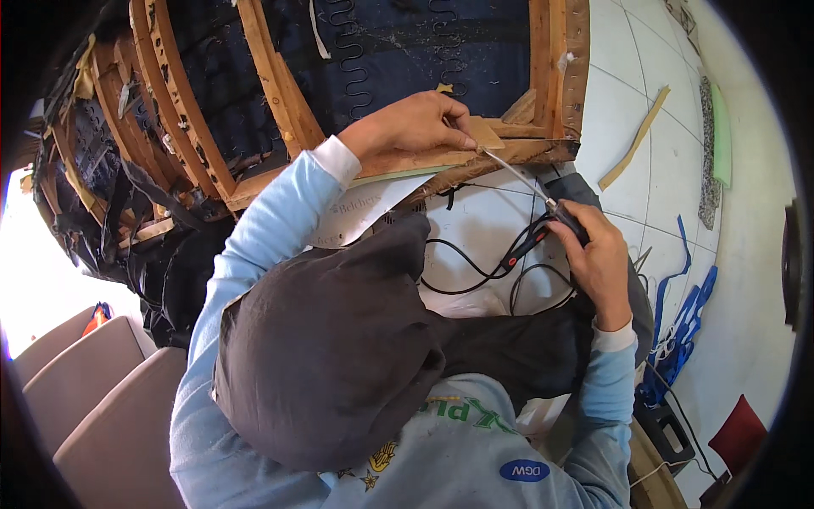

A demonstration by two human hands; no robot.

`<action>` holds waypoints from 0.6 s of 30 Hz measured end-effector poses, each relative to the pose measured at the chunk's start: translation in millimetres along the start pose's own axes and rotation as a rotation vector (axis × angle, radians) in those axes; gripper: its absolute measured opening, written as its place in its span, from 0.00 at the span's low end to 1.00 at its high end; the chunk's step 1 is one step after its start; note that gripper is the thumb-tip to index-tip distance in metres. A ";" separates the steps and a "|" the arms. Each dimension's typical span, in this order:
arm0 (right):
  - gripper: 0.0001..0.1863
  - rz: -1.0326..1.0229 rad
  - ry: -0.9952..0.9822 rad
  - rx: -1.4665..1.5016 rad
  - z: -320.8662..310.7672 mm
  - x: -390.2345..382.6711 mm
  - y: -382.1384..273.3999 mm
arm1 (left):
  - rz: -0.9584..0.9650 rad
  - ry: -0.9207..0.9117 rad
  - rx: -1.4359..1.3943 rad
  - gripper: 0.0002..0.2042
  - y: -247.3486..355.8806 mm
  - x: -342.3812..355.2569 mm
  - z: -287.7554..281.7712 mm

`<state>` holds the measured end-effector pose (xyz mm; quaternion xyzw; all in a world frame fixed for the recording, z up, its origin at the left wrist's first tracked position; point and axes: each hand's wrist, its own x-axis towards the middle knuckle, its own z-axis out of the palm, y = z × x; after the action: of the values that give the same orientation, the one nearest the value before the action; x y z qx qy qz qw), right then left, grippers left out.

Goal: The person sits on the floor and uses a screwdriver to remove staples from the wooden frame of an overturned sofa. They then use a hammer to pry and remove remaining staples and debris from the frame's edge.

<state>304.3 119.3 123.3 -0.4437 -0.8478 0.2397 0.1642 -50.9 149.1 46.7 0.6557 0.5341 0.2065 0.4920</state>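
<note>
My right hand point(593, 250) is wrapped round the dark handle of a screwdriver point(517, 176). Its thin metal shaft slants up and left, with the tip against the front wooden rail point(398, 161) of an upturned, stripped sofa frame. Close to that tip is my left hand point(415, 123), its bent fingers pinched at the rail beside a small light-brown flat piece point(486, 133). What lies between those fingertips is hidden. Just left of my right hand is a black and red handle point(526, 246) with a black cord.
Dark webbing and wavy springs point(352, 59) fill the frame. Torn black fabric point(161, 271) hangs at its left. Grey chair backs point(119, 407) stand lower left. A wooden strip point(636, 140), blue straps point(682, 331) and a green foam strip point(721, 136) lie on the tiled floor at right.
</note>
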 end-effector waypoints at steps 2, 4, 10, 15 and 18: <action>0.16 -0.033 0.005 -0.051 -5.5 8.8 -0.3 | 0.009 -0.034 0.040 0.12 -0.8 1.2 -4.5; 0.16 -0.046 -0.005 -0.106 -11.9 16.7 2.3 | 0.065 -0.016 0.099 0.12 -2.3 2.9 -3.4; 0.16 -0.136 -0.052 -0.216 -18.9 35.2 17.1 | 0.235 0.238 0.306 0.10 -9.1 -5.2 23.0; 0.16 -0.175 -0.143 -0.244 -22.7 52.5 18.9 | 0.177 0.442 0.307 0.12 -12.4 -5.8 43.5; 0.16 -0.192 -0.207 -0.234 -31.8 66.8 19.6 | 0.166 0.411 0.225 0.13 -8.8 -7.5 40.5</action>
<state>296.2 192.8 143.3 -0.3499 -0.9207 0.1670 0.0452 -25.6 124.6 23.5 0.6922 0.5869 0.3146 0.2781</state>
